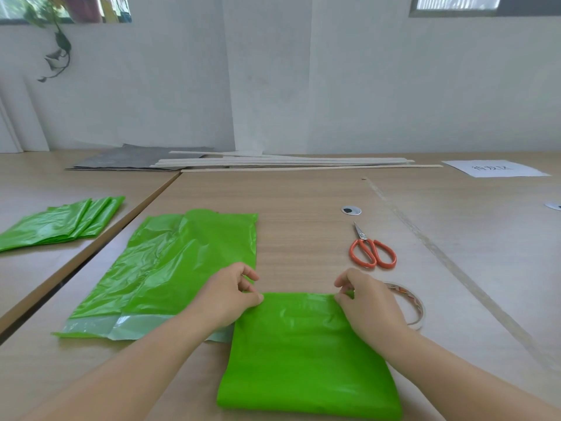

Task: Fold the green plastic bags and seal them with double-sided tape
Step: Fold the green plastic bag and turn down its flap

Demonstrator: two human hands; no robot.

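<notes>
A folded green plastic bag (306, 357) lies flat on the wooden table (303, 202) right in front of me. My left hand (230, 294) pinches its far left corner with thumb and fingertips. My right hand (364, 302) pinches its far right corner. To the left lies a larger unfolded green bag (170, 262), its pale near edge toward me; my left forearm crosses over it. A roll of double-sided tape (414, 305) sits just right of my right hand, partly hidden by it.
Orange-handled scissors (372, 249) lie beyond the tape. A stack of folded green bags (60, 223) rests on the adjoining table at left. Thin wooden strips (288, 164), a grey sheet (127, 159) and a labelled white paper (494, 168) lie along the far edge.
</notes>
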